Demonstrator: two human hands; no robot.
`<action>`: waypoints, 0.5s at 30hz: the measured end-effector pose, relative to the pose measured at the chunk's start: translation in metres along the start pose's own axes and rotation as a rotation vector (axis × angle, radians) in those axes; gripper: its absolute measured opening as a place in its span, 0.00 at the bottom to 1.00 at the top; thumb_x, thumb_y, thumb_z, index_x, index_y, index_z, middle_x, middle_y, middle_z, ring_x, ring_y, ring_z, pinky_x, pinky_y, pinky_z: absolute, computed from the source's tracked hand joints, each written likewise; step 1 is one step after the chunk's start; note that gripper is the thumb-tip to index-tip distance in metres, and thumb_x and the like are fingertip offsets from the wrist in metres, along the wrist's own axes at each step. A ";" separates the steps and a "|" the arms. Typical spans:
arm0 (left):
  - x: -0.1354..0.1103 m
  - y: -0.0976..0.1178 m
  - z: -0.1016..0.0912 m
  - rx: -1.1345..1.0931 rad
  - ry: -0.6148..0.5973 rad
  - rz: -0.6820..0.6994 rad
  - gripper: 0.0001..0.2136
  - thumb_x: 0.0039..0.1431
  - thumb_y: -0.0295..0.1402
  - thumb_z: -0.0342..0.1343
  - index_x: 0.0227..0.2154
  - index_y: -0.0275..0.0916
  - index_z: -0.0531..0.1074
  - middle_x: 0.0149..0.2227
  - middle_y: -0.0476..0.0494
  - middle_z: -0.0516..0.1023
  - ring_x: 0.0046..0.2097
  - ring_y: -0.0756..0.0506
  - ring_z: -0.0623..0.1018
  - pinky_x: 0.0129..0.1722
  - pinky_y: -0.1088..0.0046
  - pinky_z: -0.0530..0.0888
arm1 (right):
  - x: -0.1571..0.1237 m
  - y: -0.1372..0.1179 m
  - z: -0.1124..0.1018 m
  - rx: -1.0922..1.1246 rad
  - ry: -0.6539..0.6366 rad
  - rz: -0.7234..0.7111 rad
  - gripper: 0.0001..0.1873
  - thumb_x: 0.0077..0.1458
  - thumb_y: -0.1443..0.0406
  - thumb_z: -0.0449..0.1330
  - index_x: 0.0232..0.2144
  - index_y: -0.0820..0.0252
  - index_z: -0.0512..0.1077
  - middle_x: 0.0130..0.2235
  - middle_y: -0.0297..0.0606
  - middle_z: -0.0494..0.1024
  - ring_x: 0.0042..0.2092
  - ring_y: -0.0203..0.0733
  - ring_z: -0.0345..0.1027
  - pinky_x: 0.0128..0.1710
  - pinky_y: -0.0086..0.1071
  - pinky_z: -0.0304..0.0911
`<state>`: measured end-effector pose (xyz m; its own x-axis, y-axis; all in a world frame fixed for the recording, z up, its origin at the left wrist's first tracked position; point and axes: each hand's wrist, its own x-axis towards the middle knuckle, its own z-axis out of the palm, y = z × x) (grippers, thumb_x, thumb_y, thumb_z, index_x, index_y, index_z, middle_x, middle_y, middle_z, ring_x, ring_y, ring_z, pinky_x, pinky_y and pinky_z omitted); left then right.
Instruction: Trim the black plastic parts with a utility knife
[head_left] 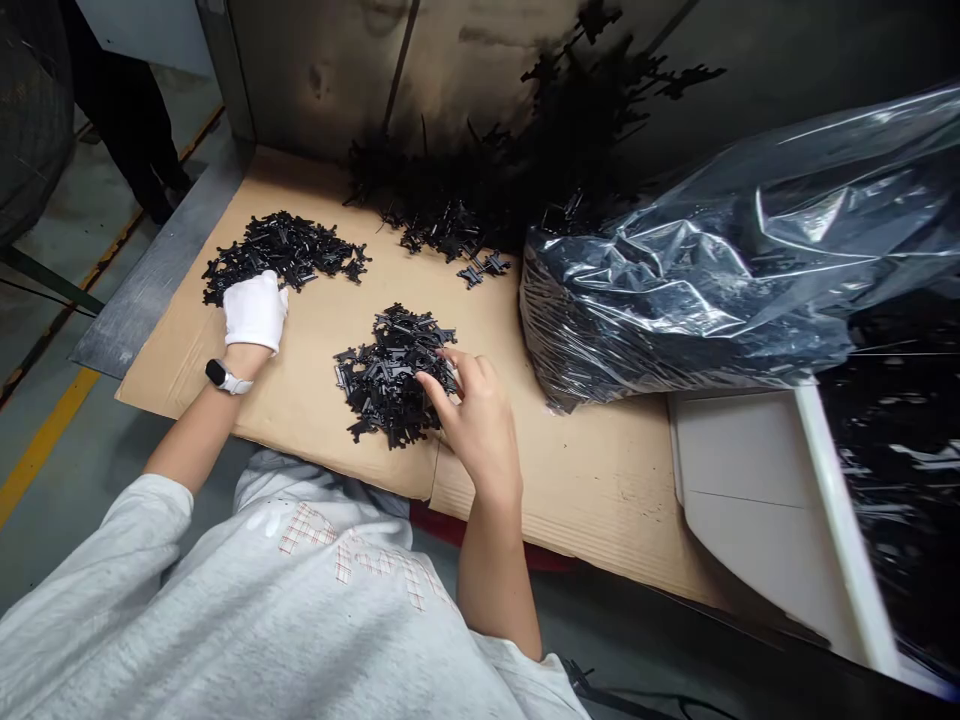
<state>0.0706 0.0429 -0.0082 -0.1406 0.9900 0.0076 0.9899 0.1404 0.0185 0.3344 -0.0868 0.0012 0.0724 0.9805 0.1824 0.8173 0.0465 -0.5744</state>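
Observation:
My left hand [256, 311], in a white glove, rests at the near edge of a pile of small black plastic parts [281, 245] on the left. Its fingers are curled, and whatever they hold is hidden beneath the glove. A second pile of the same black parts [390, 385] lies closer to me, in the middle of the cardboard [570, 470]. At this pile's right edge is my bare right hand [480, 415]. Its thumb and index finger are apart over the parts, and I see nothing held between them.
A large clear plastic bag of black parts [675, 300] lies on the right. Behind the piles, a dark heap of parts [480, 190] leans against the metal back wall [322, 70]. A white box [742, 480] stands at the right. Someone's dark-trousered legs [127, 110] show at upper left.

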 end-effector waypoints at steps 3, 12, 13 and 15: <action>-0.005 -0.003 -0.003 0.006 0.043 -0.002 0.16 0.67 0.35 0.46 0.47 0.32 0.74 0.45 0.24 0.82 0.47 0.29 0.81 0.44 0.57 0.71 | -0.004 -0.003 -0.008 0.079 0.052 0.011 0.22 0.67 0.49 0.54 0.49 0.58 0.75 0.45 0.48 0.78 0.42 0.51 0.72 0.41 0.42 0.68; -0.087 0.024 -0.032 -0.596 0.743 0.709 0.03 0.58 0.27 0.55 0.34 0.41 0.71 0.28 0.49 0.79 0.31 0.47 0.78 0.37 0.67 0.71 | -0.010 -0.042 -0.007 0.938 -0.014 -0.007 0.24 0.63 0.46 0.59 0.50 0.55 0.74 0.31 0.31 0.69 0.28 0.33 0.59 0.27 0.29 0.58; -0.098 0.029 -0.036 -0.657 0.725 0.815 0.04 0.58 0.26 0.57 0.35 0.41 0.71 0.29 0.49 0.80 0.31 0.47 0.78 0.36 0.68 0.71 | -0.009 -0.045 -0.005 0.999 -0.030 -0.023 0.24 0.62 0.46 0.61 0.50 0.56 0.74 0.31 0.31 0.70 0.28 0.33 0.60 0.28 0.29 0.60; -0.115 0.037 -0.041 -0.721 0.709 0.947 0.06 0.58 0.26 0.59 0.36 0.43 0.70 0.30 0.50 0.80 0.31 0.48 0.78 0.35 0.67 0.71 | -0.009 -0.050 -0.002 1.060 -0.056 -0.048 0.19 0.62 0.48 0.62 0.45 0.56 0.77 0.31 0.31 0.71 0.29 0.32 0.63 0.30 0.30 0.63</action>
<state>0.1224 -0.0658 0.0325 0.3795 0.4570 0.8044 0.5153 -0.8265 0.2265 0.2939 -0.0987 0.0302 0.0047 0.9794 0.2021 -0.0987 0.2015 -0.9745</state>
